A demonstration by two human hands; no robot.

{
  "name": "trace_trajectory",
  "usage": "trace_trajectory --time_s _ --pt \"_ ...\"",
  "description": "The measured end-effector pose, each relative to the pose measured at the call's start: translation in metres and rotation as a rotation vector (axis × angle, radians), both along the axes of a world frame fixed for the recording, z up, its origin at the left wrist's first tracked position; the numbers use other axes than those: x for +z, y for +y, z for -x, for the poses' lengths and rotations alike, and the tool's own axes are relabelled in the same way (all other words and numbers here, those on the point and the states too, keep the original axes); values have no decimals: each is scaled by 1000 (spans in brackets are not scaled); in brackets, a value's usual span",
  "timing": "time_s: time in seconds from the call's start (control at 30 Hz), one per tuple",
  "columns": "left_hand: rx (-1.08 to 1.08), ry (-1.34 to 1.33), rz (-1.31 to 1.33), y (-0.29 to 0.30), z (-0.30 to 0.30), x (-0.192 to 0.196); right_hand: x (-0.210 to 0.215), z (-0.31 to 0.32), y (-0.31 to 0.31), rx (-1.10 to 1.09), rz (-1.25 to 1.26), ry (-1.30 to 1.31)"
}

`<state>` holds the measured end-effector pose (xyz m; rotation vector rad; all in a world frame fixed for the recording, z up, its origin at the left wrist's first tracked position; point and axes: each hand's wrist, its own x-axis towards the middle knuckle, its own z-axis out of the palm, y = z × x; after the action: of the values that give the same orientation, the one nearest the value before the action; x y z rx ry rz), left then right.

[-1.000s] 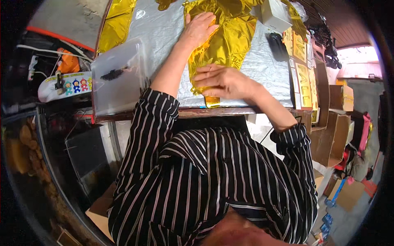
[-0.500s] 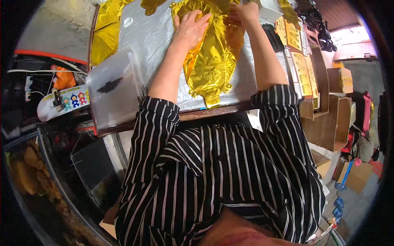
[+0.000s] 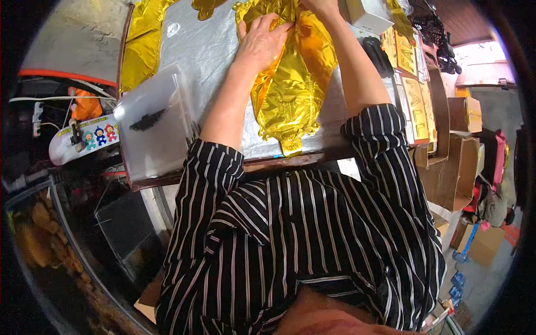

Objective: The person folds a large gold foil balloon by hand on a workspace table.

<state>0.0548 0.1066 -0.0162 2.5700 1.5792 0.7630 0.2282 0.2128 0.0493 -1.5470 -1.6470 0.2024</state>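
A flat, crinkled gold foil balloon (image 3: pixel 287 100) lies lengthwise on the silver-covered table (image 3: pixel 209 53), its narrow tab end near the front edge. Resting on its left side, my left hand (image 3: pixel 260 46) has its fingers spread and bent, fingertips against the foil. At the top edge of the picture, my right hand (image 3: pixel 321 5) has its fingers closed on the foil, though they are partly cut off. Between the hands the foil is raised in a fold. The balloon's far end runs out of view.
More gold foil (image 3: pixel 142 50) lies along the table's left edge. A clear plastic sleeve stack (image 3: pixel 153 134) sits at the front left corner. To the right are a white box (image 3: pixel 369 15), a black object (image 3: pixel 378 56), gold-lettered packets (image 3: pixel 414 106) and cardboard boxes (image 3: pixel 463 167).
My right hand has moved up and slightly left, drawing foil with it, and the right part of the balloon has opened out. My left hand stays almost in place.
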Motion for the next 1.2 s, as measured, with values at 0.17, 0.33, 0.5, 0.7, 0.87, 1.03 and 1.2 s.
trace_trajectory --time_s 0.17,0.33,0.5,0.7,0.87,1.03,1.2 --pt "12 -11 -79 0 -1 0 10 15 7 217 268 -40" --pt "13 0 -26 0 -2 3 21 21 -8 331 260 -150" --pt "-7 -24 -93 4 -11 3 -6 -14 -18 645 389 849" --pt "15 -72 -62 0 1 -5 -29 -33 -45 460 -37 -192" --pt "-1 -89 -30 1 -4 0 -48 -32 -55 637 -475 -34" --pt "12 -80 -72 0 -3 -3 -36 -29 -67 361 -205 -611" --pt "38 -30 -37 -1 -3 0 -48 -35 -63 374 -104 -659"
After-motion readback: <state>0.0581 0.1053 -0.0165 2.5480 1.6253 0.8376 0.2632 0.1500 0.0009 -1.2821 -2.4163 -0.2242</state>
